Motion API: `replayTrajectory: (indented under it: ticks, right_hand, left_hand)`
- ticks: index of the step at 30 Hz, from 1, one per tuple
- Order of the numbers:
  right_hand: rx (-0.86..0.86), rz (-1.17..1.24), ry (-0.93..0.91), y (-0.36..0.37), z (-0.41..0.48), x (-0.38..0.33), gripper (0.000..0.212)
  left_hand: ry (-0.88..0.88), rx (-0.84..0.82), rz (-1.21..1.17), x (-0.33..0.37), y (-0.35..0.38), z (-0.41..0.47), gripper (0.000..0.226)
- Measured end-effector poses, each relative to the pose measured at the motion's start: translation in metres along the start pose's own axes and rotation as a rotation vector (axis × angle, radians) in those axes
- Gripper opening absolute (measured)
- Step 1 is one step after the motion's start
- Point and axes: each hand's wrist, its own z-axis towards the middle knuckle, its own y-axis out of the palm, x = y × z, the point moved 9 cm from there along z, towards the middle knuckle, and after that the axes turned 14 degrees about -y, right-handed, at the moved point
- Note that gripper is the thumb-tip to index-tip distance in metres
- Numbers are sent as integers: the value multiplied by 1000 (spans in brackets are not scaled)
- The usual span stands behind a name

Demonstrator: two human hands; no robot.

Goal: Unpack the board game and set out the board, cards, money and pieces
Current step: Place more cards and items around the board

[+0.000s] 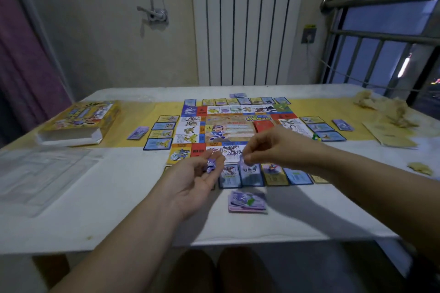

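Note:
The colourful game board lies flat in the middle of the table, ringed by rows of picture cards on all four sides. A stack of purple paper money sits at the near edge in front of the board. My left hand is palm up above the board's near edge and holds a few small purple pieces between thumb and fingers. My right hand hovers beside it and pinches one small purple piece at its fingertips. A red card pile lies on the board.
The yellow game box stands at the back left. A clear plastic bag lies at the near left. Crumpled yellowish paper and a booklet sit at the right. More purple money piles lie beside the card rows.

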Motion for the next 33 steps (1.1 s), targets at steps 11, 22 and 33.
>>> replayTrajectory:
  ticks: [11,22,33]
  right_hand:
    - [-172,-26,77,24,-21,12,8]
    - [16,-80,-51,1,-22,-14,12]
    - [174,-75,-88,-22,-29,-9,7]
  left_hand:
    - [9,-11,171,-8,1,-3,26]
    - [-10,1,236,-16,-8,-1,17]
    - [-100,-77,317,-42,45,4,23]
